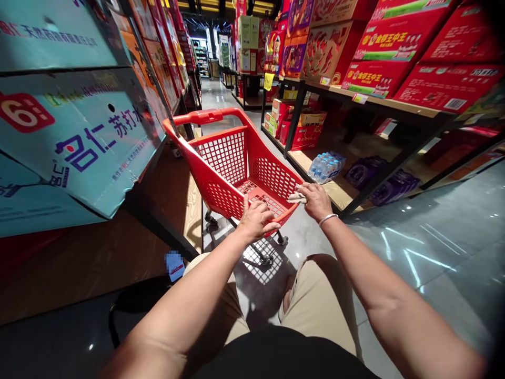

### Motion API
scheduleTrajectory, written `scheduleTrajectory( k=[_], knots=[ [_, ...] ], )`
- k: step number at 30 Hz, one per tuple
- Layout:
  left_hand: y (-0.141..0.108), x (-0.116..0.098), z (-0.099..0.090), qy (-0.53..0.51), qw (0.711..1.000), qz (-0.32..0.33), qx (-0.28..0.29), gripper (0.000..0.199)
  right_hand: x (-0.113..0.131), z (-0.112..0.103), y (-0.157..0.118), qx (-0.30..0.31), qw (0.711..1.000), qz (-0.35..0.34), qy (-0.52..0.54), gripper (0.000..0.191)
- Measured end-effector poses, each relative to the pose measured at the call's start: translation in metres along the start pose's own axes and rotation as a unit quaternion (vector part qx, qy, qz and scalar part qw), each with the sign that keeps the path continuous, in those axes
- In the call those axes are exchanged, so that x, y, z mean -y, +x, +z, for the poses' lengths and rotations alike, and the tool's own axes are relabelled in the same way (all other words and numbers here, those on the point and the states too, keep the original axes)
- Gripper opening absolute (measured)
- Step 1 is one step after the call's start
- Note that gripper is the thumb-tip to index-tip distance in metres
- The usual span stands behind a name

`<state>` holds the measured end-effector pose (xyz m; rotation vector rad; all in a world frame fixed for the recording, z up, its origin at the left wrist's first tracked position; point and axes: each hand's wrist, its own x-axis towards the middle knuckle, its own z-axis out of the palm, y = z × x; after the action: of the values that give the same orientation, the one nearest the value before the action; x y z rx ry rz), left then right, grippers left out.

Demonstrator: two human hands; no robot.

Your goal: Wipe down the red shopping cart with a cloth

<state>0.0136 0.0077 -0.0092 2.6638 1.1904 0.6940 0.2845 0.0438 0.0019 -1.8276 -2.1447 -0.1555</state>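
A black-metal-framed shelf rack with pale wooden boards (pixel 412 108) is fronted by a glossy grey tiled floor (pixel 418 247), and white light is thrown back off it in bright streaks. Across the aisle from that rack, another dark-metal-and-wood shelf (pixel 193 205) can be seen. Way beyond the rack, a dark ceiling (pixel 207 9) is striped with yellow; bright panels (pixel 215 39) are too blurry to identify.

The camera sits on the head of that person (pixel 323 305), facing forward and down, close above the forearms (pixel 365 263), past hands (pixel 258 218) and red cart (pixel 221 196), along the aisle (pixel 216 95).
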Motion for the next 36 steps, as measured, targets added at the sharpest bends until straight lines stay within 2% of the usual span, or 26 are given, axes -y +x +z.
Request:
scheduleTrajectory(
  k=[4,9,15,19,22,24,26,28,32,34,36],
  knots=[
    [-0.007,0.007,-0.003,0.001,1.0,-0.002,-0.031,0.032,0.022,-0.009,-0.017,0.037,0.999,-0.029,-0.027,0.044],
    [-0.016,0.02,-0.017,-0.003,1.0,0.012,-0.025,0.025,0.047,-0.022,-0.018,0.073,0.994,-0.013,-0.083,0.03],
    [-0.02,0.04,-0.029,0.038,0.999,0.03,-0.02,0.025,0.065,-0.023,-0.023,0.066,0.992,-0.01,-0.108,0.031],
    [-0.022,0.051,-0.031,0.045,0.999,0.017,-0.014,0.027,0.097,-0.018,-0.037,0.051,0.994,0.003,-0.092,0.037],
    [-0.024,0.055,-0.033,0.035,0.999,0.012,-0.012,0.023,0.129,-0.015,-0.047,0.04,0.996,-0.047,-0.065,0.037],
    [-0.026,0.057,-0.035,0.031,0.999,0.006,-0.011,0.02,0.141,-0.016,-0.05,0.044,0.993,-0.098,-0.05,0.036],
    [-0.03,0.058,-0.04,0.024,1.0,0.003,-0.013,0.02,0.137,-0.022,-0.046,0.065,0.987,-0.141,-0.039,0.035],
    [-0.035,0.059,-0.046,0.014,1.0,0.006,-0.014,0.024,0.119,-0.031,-0.037,0.086,0.984,-0.153,-0.042,0.035],
    [-0.044,0.059,-0.057,0.006,1.0,0.007,-0.004,0.025,0.082,-0.046,-0.018,0.111,0.986,-0.095,-0.078,0.033],
    [-0.046,0.054,-0.056,0.015,1.0,0.002,-0.005,0.022,0.08,-0.048,-0.016,0.121,0.983,-0.091,-0.105,0.031],
    [-0.048,0.045,-0.051,0.036,0.999,-0.002,-0.012,0.02,0.091,-0.046,-0.021,0.118,0.98,-0.093,-0.134,0.03]
  ],
)
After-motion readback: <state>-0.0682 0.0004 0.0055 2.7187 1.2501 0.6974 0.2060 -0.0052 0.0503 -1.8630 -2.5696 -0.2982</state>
